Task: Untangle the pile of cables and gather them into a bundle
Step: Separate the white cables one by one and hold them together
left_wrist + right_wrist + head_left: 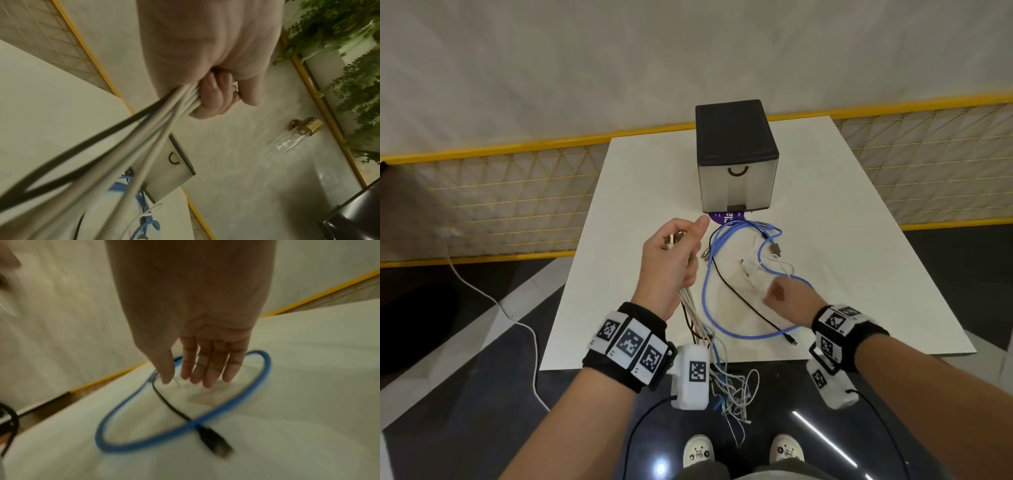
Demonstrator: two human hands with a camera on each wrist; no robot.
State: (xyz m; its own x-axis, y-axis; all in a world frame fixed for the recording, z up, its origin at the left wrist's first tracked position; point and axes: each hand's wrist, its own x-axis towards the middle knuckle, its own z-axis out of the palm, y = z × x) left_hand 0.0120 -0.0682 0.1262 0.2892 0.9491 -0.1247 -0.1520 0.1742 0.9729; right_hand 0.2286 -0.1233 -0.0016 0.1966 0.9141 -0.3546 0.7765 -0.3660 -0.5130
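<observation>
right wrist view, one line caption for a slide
Open right hand reaching down over a blue cable loop and a black cable.

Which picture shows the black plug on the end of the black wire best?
The right wrist view: the black plug lies large on the table, just past the blue cable. The head view shows it tiny. The left wrist view doesn't show it.

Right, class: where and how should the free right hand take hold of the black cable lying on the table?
Pinch the black cable just behind its plug, from above. That end lies flat and free outside the blue cable loop; the right hand hovers open nearby.
</observation>
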